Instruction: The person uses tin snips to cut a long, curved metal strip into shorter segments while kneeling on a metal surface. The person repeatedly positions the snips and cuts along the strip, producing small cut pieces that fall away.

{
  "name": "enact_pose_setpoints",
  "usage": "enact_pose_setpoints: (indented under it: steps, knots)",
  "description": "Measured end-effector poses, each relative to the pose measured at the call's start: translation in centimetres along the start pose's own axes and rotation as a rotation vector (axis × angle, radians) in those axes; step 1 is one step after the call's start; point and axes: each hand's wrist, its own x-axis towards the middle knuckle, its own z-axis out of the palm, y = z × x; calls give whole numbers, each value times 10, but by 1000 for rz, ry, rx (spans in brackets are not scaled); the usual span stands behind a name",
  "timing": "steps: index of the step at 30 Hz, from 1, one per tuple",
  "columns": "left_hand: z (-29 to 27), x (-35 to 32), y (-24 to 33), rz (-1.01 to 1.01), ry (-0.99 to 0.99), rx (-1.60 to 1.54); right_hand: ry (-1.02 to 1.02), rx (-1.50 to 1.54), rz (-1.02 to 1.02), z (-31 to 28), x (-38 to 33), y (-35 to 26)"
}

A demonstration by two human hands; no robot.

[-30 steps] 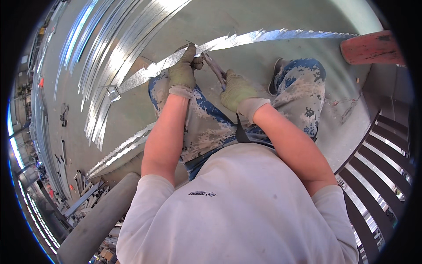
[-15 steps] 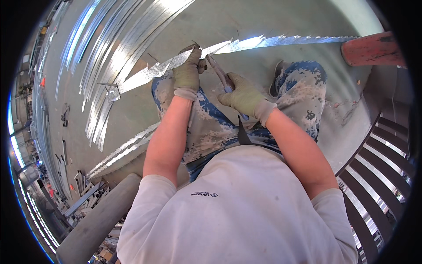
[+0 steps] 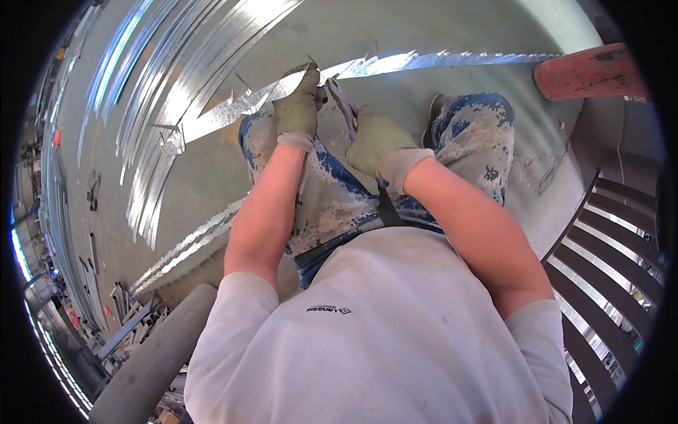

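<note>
My left hand (image 3: 299,102), in a greenish work glove with a darkened fingertip area, is closed around a long shiny sheet-metal strip (image 3: 385,65). The strip has cut, pointed tabs along its edge and crosses above my knees. My right hand (image 3: 376,141), gloved alike, is wrapped around the handles of tin snips (image 3: 341,102). Their jaws point up and left, close to the strip just right of my left hand. Whether the blades touch the metal I cannot tell. My right fingers are mostly hidden behind the back of the glove.
Many similar metal strips (image 3: 180,92) lie fanned out at the left. The strip's far right end reaches a worn red block-like part (image 3: 586,72). A thick grey tube (image 3: 159,353) stands lower left, near scrap pieces (image 3: 134,326). A dark slatted chair part (image 3: 607,283) is at right.
My right hand has turned and moved slightly left, and the snips' handles, spread before, are now mostly covered by it. My left hand keeps its hold; the whole view has shifted a little.
</note>
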Motion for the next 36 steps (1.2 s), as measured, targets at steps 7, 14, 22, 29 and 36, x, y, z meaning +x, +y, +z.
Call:
enact_pose_setpoints:
  steps: [7,14,22,29,36]
  knots:
    - [-3,10,-4,-30,-47,-124,94,-62,-26,1,-3,10]
    - [-19,16,-4,-135,-13,-326,44,-30,-51,16,14,58]
    - [-42,17,-8,-36,-16,-434,-276,1183,-34,19,21,102]
    - [-64,5,-18,7,-95,-371,-251,1775,-99,31,34,117]
    - [-77,-27,2,22,-118,-382,-291,1900,-359,14,64,131]
